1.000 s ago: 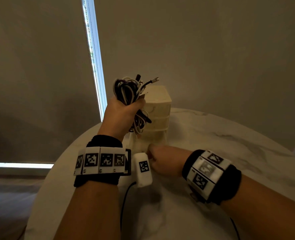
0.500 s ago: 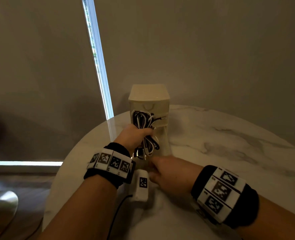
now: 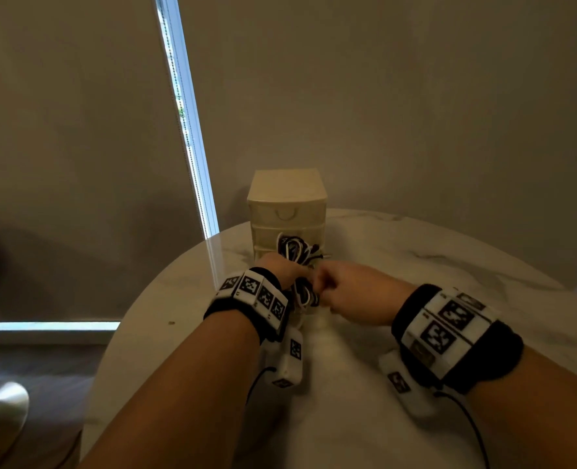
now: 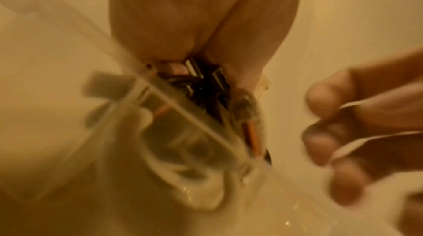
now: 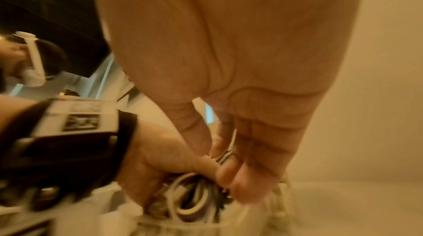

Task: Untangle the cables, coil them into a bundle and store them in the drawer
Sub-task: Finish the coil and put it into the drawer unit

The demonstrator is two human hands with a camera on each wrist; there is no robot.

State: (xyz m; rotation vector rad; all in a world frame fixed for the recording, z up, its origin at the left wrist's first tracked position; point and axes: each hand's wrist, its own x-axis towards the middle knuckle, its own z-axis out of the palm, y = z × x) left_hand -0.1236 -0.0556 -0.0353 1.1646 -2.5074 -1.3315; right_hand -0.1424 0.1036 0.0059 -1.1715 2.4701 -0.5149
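While one cream drawer unit (image 3: 287, 211) stands on the marble table (image 3: 415, 265), the left hand (image 3: 282, 270) grips the single cable bundle (image 3: 297, 250) before its lower drawers; the right hand (image 3: 354, 294), fingers curled, meets it there, its hold unclear.

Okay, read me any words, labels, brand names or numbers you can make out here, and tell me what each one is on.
No readable words, brands or numbers in any view.
Left wristband: black-and-white square marker patterns, not text.
Right wristband: the same kind of markers, no text.
Small white units by the wrists: one marker each, no lettering.
Drawer unit: plain, no label visible.
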